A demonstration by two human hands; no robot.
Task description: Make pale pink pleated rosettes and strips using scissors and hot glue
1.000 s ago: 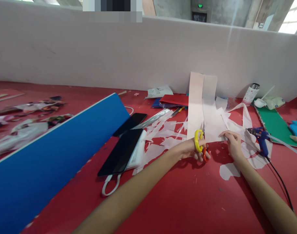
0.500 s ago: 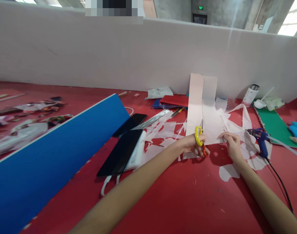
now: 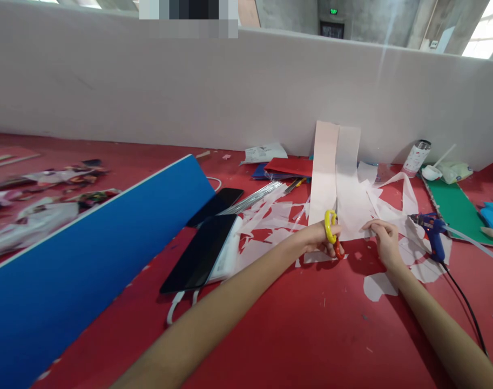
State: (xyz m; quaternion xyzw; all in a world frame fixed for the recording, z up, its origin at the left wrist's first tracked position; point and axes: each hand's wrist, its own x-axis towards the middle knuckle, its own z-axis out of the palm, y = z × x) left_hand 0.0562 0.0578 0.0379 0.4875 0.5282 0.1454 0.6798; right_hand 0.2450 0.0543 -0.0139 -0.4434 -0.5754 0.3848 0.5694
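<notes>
on red table (image 3: 311,324), scissors (image 3: 331,229) cutting paper (image 3: 343,183)

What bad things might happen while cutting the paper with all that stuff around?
The right hand pinches the pale paper sheet close to the scissors that the left hand works, so a finger might get nicked. The blue glue gun lies just right of that hand with a red light on; if hot, it might burn skin. Its black cord runs beside the right forearm and might snag.
</notes>
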